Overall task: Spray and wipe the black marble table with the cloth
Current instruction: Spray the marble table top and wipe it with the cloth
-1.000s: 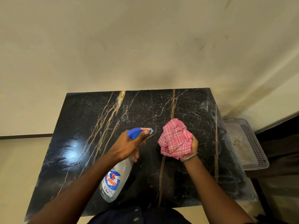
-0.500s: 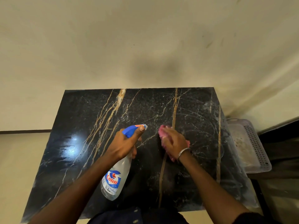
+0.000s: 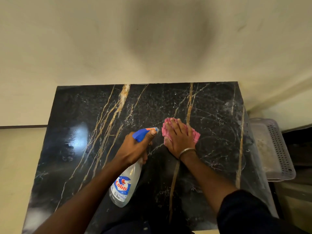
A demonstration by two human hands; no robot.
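The black marble table (image 3: 81, 149) with gold and white veins fills the lower part of the head view. My left hand (image 3: 133, 149) grips a clear spray bottle (image 3: 125, 183) with a blue trigger head, held above the table's middle, nozzle pointing toward the cloth. My right hand (image 3: 179, 137) lies flat, palm down, on a pink checked cloth (image 3: 195, 135), pressing it onto the marble just right of the nozzle. The hand covers most of the cloth.
A cream wall (image 3: 152, 39) rises directly behind the table's far edge. A pale perforated plastic tray (image 3: 276, 149) sits beside the table's right edge. Cream floor (image 3: 15, 166) lies to the left.
My right hand turned over from holding the bunched cloth in the air and pressed it flat onto the marble. The bottle in my left hand stayed roughly where it was.
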